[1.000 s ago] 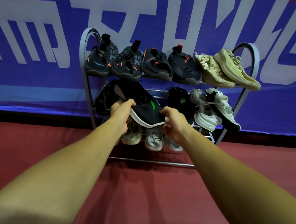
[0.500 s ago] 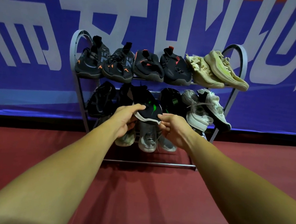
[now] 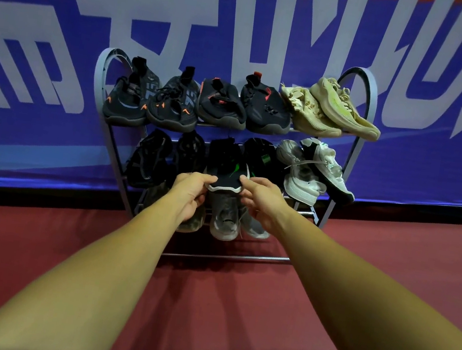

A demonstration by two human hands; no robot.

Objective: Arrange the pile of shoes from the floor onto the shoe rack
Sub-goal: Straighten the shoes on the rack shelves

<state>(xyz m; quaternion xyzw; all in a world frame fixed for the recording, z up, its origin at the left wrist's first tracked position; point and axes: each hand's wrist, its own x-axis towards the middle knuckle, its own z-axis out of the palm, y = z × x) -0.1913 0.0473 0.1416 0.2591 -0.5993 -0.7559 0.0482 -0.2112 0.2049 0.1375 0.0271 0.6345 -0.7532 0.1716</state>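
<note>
Pinching the near end of the black sneaker with the green mark and white sole edge (image 3: 228, 174), I have my left hand (image 3: 190, 195) and right hand (image 3: 261, 203) clamped on it, one each side. It lies on the middle shelf of the grey metal shoe rack (image 3: 226, 257), between dark shoes (image 3: 188, 153). I think it is light, soft on top and stiff at the sole, so the sole edge is a good hold. My hands hide part of the grey shoes below (image 3: 226, 219).
</note>
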